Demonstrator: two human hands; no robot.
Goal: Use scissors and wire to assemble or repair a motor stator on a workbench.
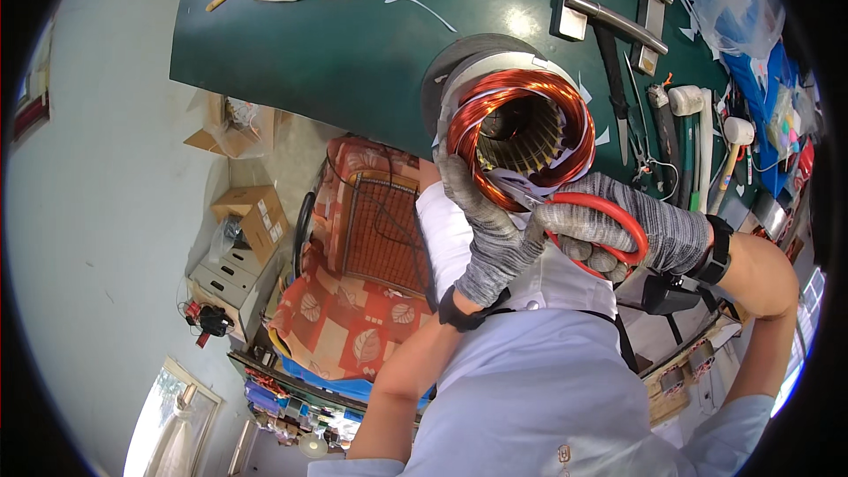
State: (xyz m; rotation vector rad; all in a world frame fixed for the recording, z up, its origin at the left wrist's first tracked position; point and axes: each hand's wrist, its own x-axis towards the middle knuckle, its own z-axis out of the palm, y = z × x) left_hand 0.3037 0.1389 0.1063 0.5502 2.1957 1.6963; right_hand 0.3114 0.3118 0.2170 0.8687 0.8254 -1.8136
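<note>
A green table (pixel 309 53) holds a motor stator (pixel 536 143) at its near edge. The stator looks heavy and stiff, but its shiny copper coils (pixel 470 128) may be slick and easy to scratch, so holding it around the outside is likely best. The left hand (pixel 495 234) rests one finger against the coils; how its other fingers sit cannot be told. The right hand (pixel 596 230) curls its fingers around red-handled scissors (pixel 638 234), just beside the coils.

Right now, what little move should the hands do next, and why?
Perhaps tilt the red-handled scissors slightly away from the copper coil before snipping: the right hand has the blades close to the wires, which might get nicked. The left hand is at the coil's side.
</note>
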